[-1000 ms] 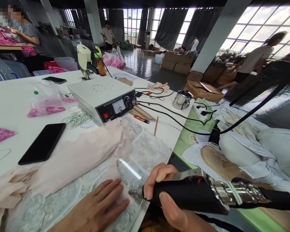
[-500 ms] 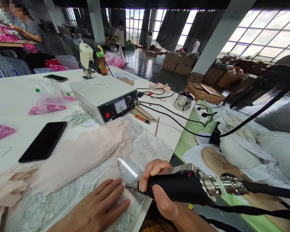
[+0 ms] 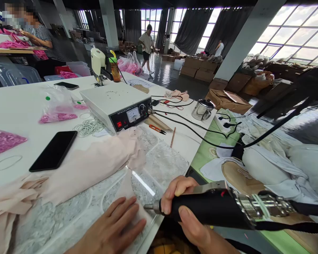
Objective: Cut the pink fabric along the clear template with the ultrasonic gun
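My left hand (image 3: 115, 224) lies flat, fingers stretched out, on a small piece of pale pink fabric (image 3: 126, 187) near the table's front edge. My right hand (image 3: 194, 227) is wrapped round a black handheld ultrasonic welder (image 3: 214, 208) with a metal tip. That tip points left and sits at the fabric's right edge, beside my left fingers; whether it touches cannot be made out. Under the fabric is a glossy marble-patterned sheet (image 3: 165, 162). Farther back, a larger heap of pale pink fabric (image 3: 92, 158) stretches across the table.
A white control box (image 3: 116, 102) with a dial stands behind, its cable (image 3: 185, 125) running right. Orange thread snips (image 3: 157, 129), a pencil-like stick (image 3: 173, 137), a black phone (image 3: 53, 151) and a glass mug (image 3: 202, 109) lie around. White garments (image 3: 270, 165) pile at right. A person (image 3: 147, 44) walks behind.
Both hands and the welder appear slightly farther right, and a small gap now shows between the tip and my left fingers. The view has shifted slightly. The person behind has stepped nearer.
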`<state>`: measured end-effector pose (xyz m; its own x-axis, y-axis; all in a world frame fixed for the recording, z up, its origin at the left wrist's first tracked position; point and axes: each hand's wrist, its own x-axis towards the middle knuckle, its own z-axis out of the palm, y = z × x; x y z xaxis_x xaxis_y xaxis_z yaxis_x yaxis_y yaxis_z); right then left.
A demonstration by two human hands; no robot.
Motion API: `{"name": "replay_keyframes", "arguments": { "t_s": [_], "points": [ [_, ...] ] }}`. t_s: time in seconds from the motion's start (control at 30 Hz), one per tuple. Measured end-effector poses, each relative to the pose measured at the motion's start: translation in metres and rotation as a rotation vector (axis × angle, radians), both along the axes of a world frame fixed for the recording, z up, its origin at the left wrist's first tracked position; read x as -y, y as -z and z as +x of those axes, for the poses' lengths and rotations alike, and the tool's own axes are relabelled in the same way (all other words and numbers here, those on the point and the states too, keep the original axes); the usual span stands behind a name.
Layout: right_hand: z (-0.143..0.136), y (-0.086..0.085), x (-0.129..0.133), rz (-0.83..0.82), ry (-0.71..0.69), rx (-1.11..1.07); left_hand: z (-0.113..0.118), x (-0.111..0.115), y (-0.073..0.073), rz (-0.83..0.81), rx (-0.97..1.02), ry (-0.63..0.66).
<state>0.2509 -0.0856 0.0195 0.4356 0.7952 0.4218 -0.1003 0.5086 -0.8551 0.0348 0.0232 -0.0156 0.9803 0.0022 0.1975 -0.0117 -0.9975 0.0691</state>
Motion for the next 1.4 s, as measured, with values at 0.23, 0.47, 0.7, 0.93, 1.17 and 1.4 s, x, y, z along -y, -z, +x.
{"name": "replay_keyframes", "arguments": {
  "t_s": [0.23,0.47,0.7,0.93,1.17,1.4],
  "points": [
    [0.000,-0.005,0.012,-0.010,-0.006,0.039,0.003,0.002,0.003,-0.011,0.141,0.007],
    [0.001,-0.008,0.011,-0.072,-0.047,0.070,0.010,-0.006,-0.012,0.091,0.171,0.023],
    [-0.001,-0.007,0.009,-0.045,-0.027,0.083,0.004,-0.026,-0.023,0.241,0.041,0.073],
    [0.002,-0.011,0.011,-0.059,-0.049,0.069,0.003,-0.028,-0.023,0.191,0.040,0.053],
    [0.000,-0.007,0.008,-0.032,-0.073,-0.018,-0.001,-0.024,-0.023,0.137,-0.032,0.056],
    [-0.007,-0.002,-0.010,0.012,-0.010,-0.091,0.001,-0.022,-0.022,0.044,-0.017,0.042]
  ]
}}
